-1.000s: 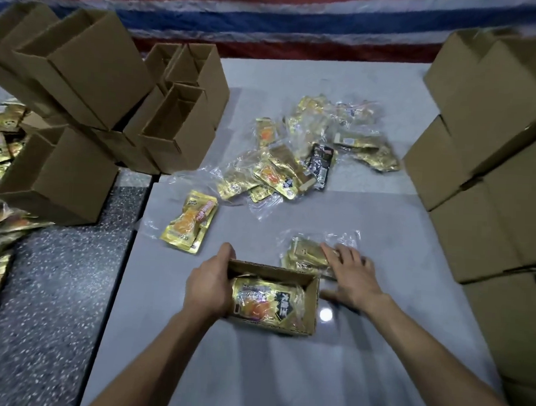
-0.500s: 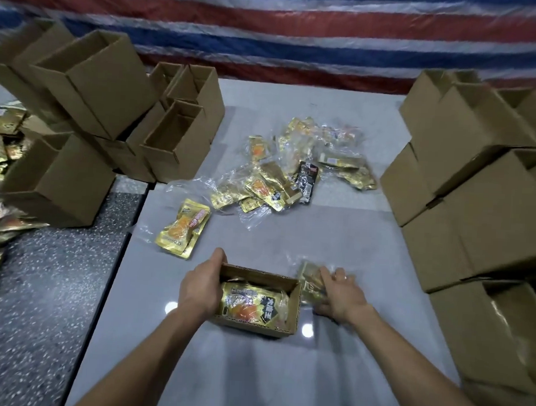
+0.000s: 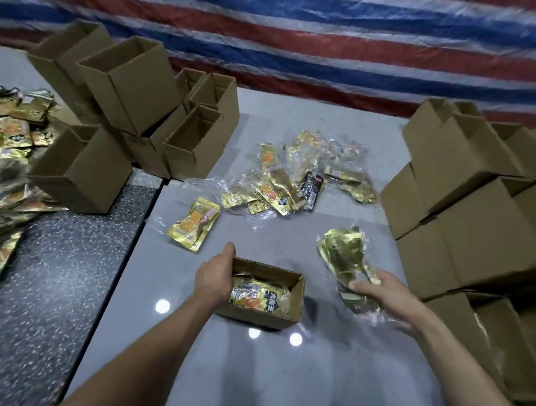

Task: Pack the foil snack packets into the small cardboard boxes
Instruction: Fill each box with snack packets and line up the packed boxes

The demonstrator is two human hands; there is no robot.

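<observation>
Now right hand pinches packets just right of box, long axis pointing away; left hand grips its wall.

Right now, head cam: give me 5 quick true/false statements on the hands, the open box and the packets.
1. The left hand grips the left end of the open box. True.
2. The open box is empty. False: a gold packet lies in it.
3. The right hand holds a bundle of gold packets. True.
4. The bundle is inside the open box. False: it is held to the right of the box, outside it.
5. One black packet lies in the loose pile beyond the box. True.
</observation>
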